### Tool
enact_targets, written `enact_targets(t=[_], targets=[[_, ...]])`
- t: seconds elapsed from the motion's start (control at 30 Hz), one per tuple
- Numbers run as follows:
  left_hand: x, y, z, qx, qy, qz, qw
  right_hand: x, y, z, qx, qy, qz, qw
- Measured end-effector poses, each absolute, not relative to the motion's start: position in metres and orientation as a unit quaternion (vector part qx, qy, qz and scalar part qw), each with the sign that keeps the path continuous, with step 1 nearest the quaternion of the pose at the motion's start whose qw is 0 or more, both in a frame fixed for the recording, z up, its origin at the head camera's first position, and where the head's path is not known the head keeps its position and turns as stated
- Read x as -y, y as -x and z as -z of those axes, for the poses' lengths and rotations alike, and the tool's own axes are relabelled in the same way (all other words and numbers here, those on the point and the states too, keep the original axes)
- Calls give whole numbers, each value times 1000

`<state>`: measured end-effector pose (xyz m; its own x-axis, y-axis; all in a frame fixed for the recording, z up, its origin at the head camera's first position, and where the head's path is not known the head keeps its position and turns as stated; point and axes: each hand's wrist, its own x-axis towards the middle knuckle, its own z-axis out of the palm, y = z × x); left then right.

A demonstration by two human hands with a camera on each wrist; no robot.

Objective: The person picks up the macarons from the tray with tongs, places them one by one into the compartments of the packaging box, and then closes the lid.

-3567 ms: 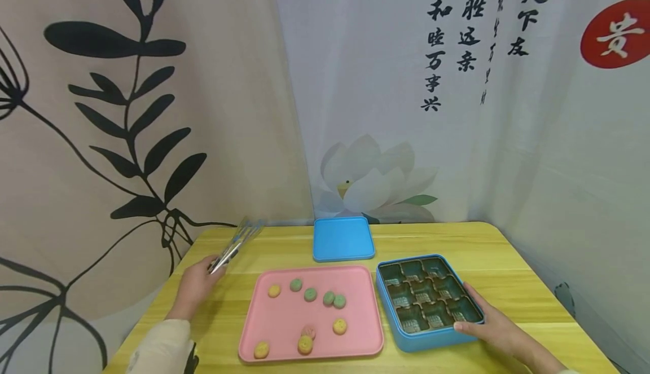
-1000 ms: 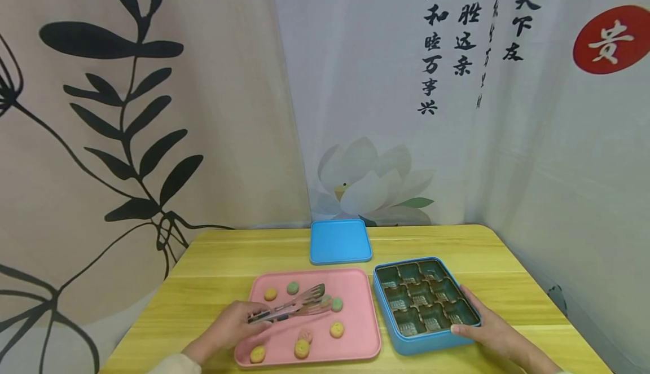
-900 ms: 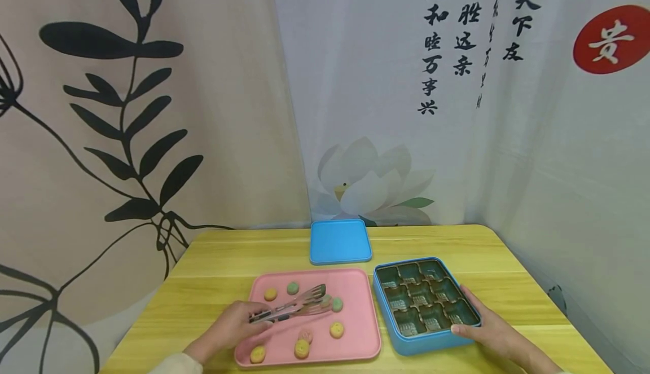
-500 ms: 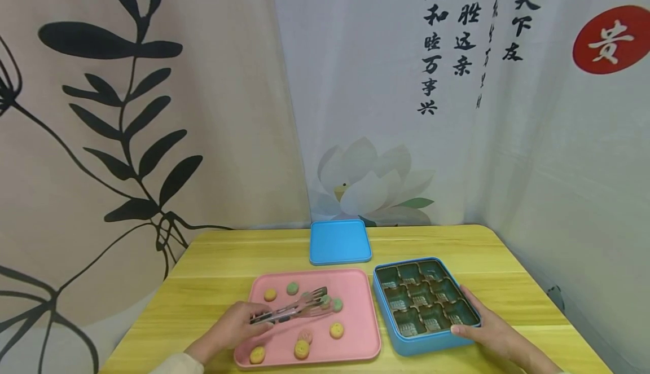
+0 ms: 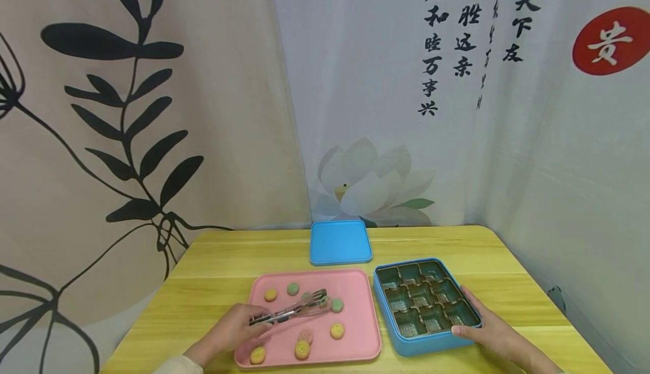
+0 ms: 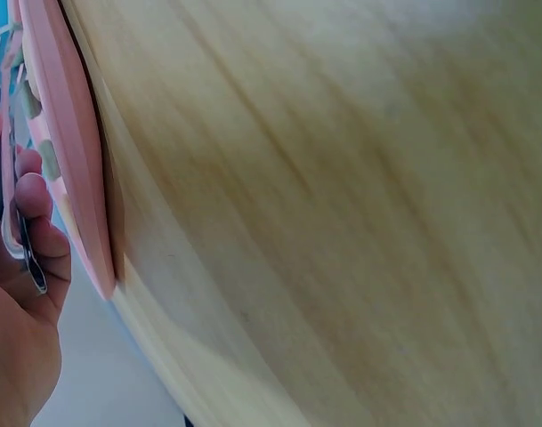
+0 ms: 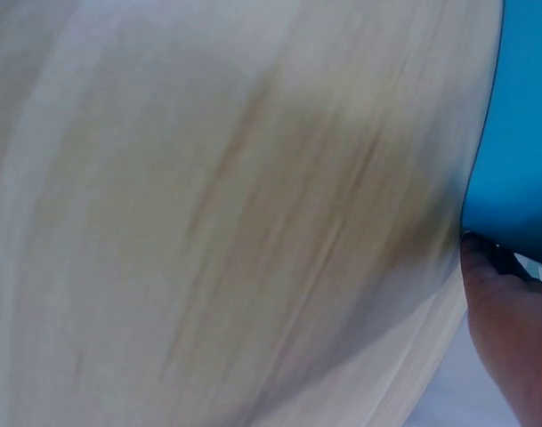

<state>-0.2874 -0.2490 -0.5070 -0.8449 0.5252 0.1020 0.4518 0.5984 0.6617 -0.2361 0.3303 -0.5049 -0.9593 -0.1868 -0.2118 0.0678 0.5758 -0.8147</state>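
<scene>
My left hand (image 5: 236, 326) holds metal tongs (image 5: 286, 312) low over a pink tray (image 5: 355, 340). The tong tips overlap a green cookie, partly hidden behind them. Another green cookie (image 5: 337, 305) lies just right of the tips, and a third (image 5: 293, 289) farther back. Yellow cookies (image 5: 337, 330) and a pink one (image 5: 306, 336) are spread over the tray. In the left wrist view, fingers curl around the tongs' handle (image 6: 12, 205). My right hand (image 5: 490, 331) grips the near right corner of a blue box (image 5: 431, 344), thumb at its rim; its dark insert (image 5: 420, 295) has several bare compartments.
A flat blue lid (image 5: 341, 242) lies behind the pink tray, near the back edge of the wooden table (image 5: 244, 250). Printed curtains (image 5: 244, 109) hang behind and to the right of the table. The box stands close to the tray's right edge.
My left hand has brought the tongs from the table's left side over the tray. During the last second, the tong arms have drawn closer together around a green cookie. My right hand stays on the box.
</scene>
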Motion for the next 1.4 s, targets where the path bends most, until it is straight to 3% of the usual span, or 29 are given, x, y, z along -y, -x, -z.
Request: enact_targets(t=[0.43,0.7,1.4], targets=[[252,286,501,-887,-248,-384,65,-329,235,503,-879,39,456,133],[243,290,489,-894,-271,-356,36,-329,234,503,-878,45,459,130],[145,300,468,-838,-355,-408,68,-329,237,504,-879,34,456,139]])
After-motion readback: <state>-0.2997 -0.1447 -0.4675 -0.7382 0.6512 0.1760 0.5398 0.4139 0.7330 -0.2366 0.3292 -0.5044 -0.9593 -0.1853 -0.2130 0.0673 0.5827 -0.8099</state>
